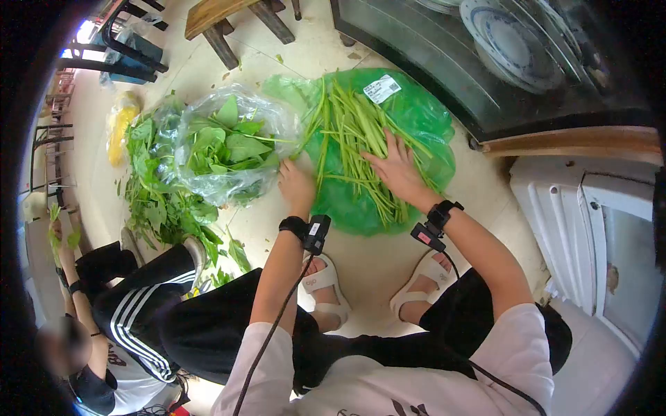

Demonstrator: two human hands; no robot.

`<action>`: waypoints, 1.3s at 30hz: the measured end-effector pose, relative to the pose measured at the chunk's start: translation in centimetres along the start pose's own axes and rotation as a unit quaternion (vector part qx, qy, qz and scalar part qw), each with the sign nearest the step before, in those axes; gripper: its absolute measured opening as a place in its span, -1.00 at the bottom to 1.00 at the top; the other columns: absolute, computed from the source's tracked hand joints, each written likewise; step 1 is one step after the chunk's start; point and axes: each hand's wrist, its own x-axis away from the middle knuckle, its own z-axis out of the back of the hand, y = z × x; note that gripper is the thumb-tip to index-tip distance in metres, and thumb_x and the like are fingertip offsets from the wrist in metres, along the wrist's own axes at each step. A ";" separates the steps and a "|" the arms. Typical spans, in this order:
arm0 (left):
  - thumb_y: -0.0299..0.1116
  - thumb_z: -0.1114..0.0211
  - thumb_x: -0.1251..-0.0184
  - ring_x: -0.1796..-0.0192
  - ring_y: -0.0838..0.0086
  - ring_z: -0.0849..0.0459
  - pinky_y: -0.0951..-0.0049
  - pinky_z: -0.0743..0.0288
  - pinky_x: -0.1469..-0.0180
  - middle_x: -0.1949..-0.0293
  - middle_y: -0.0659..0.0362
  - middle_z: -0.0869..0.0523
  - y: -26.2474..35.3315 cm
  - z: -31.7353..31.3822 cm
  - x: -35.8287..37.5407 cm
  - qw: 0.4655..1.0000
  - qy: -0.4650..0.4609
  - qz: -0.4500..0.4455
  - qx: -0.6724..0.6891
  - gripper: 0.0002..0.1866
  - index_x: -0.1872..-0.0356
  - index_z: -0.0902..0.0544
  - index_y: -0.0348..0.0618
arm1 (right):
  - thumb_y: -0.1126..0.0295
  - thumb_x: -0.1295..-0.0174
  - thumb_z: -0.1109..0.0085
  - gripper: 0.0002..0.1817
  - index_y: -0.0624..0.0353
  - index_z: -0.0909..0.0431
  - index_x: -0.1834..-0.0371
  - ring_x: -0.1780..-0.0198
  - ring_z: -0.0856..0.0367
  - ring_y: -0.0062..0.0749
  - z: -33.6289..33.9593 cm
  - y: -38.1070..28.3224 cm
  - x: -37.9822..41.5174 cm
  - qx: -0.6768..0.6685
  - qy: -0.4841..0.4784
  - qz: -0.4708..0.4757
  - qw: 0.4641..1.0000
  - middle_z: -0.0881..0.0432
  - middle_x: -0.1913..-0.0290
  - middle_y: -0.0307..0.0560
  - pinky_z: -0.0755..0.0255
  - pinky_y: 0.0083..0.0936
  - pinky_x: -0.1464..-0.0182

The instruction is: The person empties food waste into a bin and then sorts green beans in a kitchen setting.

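Note:
Long green stems (pixel 361 145) lie in a loose bundle on a green plastic bag (pixel 423 111) on the floor. My right hand (pixel 399 172) rests on the bundle with its fingers spread apart. Beside the bundle, at the rim of a clear plastic bag (pixel 201 182), is my left hand (pixel 297 186). Its fingers are curled together, and whatever they may hold is hidden. Picked green leaves (pixel 225 145) fill the clear bag.
A heap of leafy greens (pixel 156 201) spreads left of the clear bag. Another person's hand (pixel 61 243) holds a leafy sprig at far left. A wooden stool (pixel 215 21) stands at the top, a dark cabinet with plates (pixel 513 45) at the upper right, a white appliance (pixel 590 229) at right.

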 end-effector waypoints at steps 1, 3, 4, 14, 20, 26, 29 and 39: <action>-0.29 -0.16 -0.06 -0.10 0.12 -0.39 0.23 -0.33 -0.05 -0.05 -0.01 -0.38 0.1 -0.3 0.0 0.999 -0.028 0.018 0.000 -0.44 -0.11 -0.25 -0.24 | 0.17 -0.18 0.01 -0.53 -0.21 -0.26 -0.20 -0.24 0.02 0.41 -0.1 0.1 0.2 0.003 -0.012 -0.002 1.000 0.13 -0.31 0.33 0.02 0.31 -0.12; -0.29 -0.17 -0.06 -0.10 0.12 -0.39 0.21 -0.31 -0.06 -0.06 -0.02 -0.38 0.8 0.4 -0.2 0.995 -0.083 0.057 0.000 -0.44 -0.11 -0.26 -0.26 | 0.09 -0.15 -0.01 -0.55 -0.16 -0.32 -0.14 -0.26 0.06 0.42 0.2 -0.1 0.3 -0.036 -0.009 -0.015 0.999 0.16 -0.32 0.33 0.04 0.33 -0.13; -0.29 -0.17 -0.06 -0.11 0.13 -0.38 0.21 -0.30 -0.07 -0.06 -0.02 -0.38 1.0 0.8 -0.3 0.993 -0.107 0.046 -0.017 -0.46 -0.10 -0.28 -0.25 | 0.05 -0.14 -0.02 -0.55 -0.14 -0.36 -0.11 -0.27 0.09 0.42 0.4 -0.3 0.3 -0.056 -0.007 -0.020 0.998 0.17 -0.33 0.32 0.05 0.33 -0.14; -0.15 0.00 -0.28 0.31 -0.11 -0.52 0.01 -0.35 0.32 0.37 -0.24 -0.54 0.9 5.2 -1.3 0.973 -0.085 0.003 0.216 -0.66 0.20 -0.37 -0.28 | -0.16 -0.11 0.06 -0.46 -0.12 -0.40 -0.08 -0.30 0.14 0.39 -0.2 -0.1 0.1 -0.076 0.002 -0.044 0.996 0.16 -0.34 0.28 0.16 0.35 -0.17; -0.11 0.10 -0.34 0.37 -0.12 -0.53 0.01 -0.38 0.32 0.43 -0.23 -0.56 6.5 8.7 -0.7 0.946 -0.139 -0.124 0.265 -0.63 0.20 -0.40 -0.28 | -0.16 -0.17 0.19 -0.49 -0.10 -0.51 0.02 -0.31 0.10 0.25 -0.1 -0.3 -0.5 -0.165 0.015 -0.109 0.980 0.05 -0.33 0.19 0.27 0.21 -0.24; -0.34 0.01 -0.22 0.19 -0.02 -0.54 0.20 -0.41 0.15 0.28 -0.15 -0.58 9.4 9.7 -0.1 0.914 -0.200 -0.242 0.257 -0.74 0.17 -0.46 -0.31 | 0.05 -0.11 -0.02 -0.67 -0.11 -0.60 0.15 -0.28 -0.03 0.07 -1.2 0.6 -1.5 -0.215 0.090 -0.129 0.964 -0.10 -0.29 0.12 0.08 0.08 -0.21; -0.40 -0.02 -0.14 0.14 -0.02 -0.52 0.16 -0.41 0.11 0.23 -0.18 -0.56 6.4 4.2 -4.6 0.935 -0.122 -0.154 0.295 -0.72 0.14 -0.45 -0.33 | 0.13 -0.07 -0.08 -0.67 -0.08 -0.57 0.11 -0.30 0.01 0.09 -1.0 0.9 -1.1 -0.188 0.081 -0.107 0.973 -0.08 -0.29 0.14 0.05 0.12 -0.20; -0.31 -0.07 -0.13 -0.01 0.07 -0.51 0.13 -0.41 0.02 0.06 -0.07 -0.53 4.6 -0.7 -9.7 0.982 -0.169 -0.088 -0.017 -0.61 0.01 -0.41 -0.26 | 0.03 0.00 -0.15 -0.57 0.04 -0.51 0.12 -0.34 0.14 0.20 0.4 -2.5 1.3 0.067 0.064 0.024 0.995 -0.01 -0.33 0.09 0.01 0.32 -0.11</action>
